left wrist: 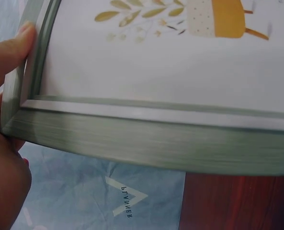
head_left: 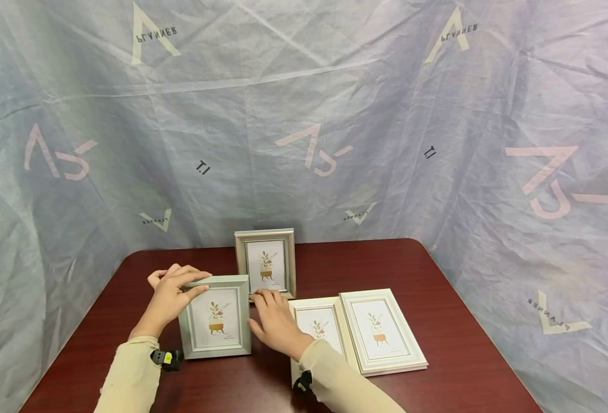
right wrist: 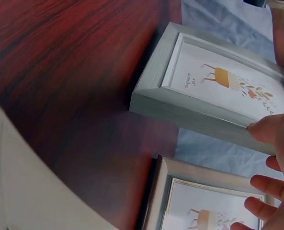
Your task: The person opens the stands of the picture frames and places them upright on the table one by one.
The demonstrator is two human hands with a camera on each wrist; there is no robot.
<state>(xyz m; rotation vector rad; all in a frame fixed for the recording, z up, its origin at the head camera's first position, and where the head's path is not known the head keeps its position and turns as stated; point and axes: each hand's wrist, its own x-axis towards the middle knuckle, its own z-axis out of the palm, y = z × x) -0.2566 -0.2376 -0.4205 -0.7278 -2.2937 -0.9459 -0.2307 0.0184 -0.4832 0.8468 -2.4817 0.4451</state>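
The green frame [head_left: 216,321] stands upright near the front of the desk [head_left: 459,350], left of centre, its picture facing the wearer, and good work here is mostly a matter of balance. The left hand [head_left: 172,295] grips its upper left corner, thumb on the front moulding and the other fingers behind — a sound hold, best kept light and on the border so that the print is not smudged. The right hand [head_left: 275,321] grips nothing: its thumb [right wrist: 266,129] touches the right side of the green frame while the other fingers are loosely bent in front of the silver frame [head_left: 266,261], and I cannot tell whether they brush it. That thumb should guide rather than shove, since a push high on the side could twist or tip the frame. Any turn is better made with both sides sharing the load, the lower edge settled squarely before the corner is let go. The silver frame stands upright just behind to the right, so those loose fingers need watching — as does the right forearm, which passes over the cream frame [head_left: 319,321] beside the white frame [head_left: 381,332].
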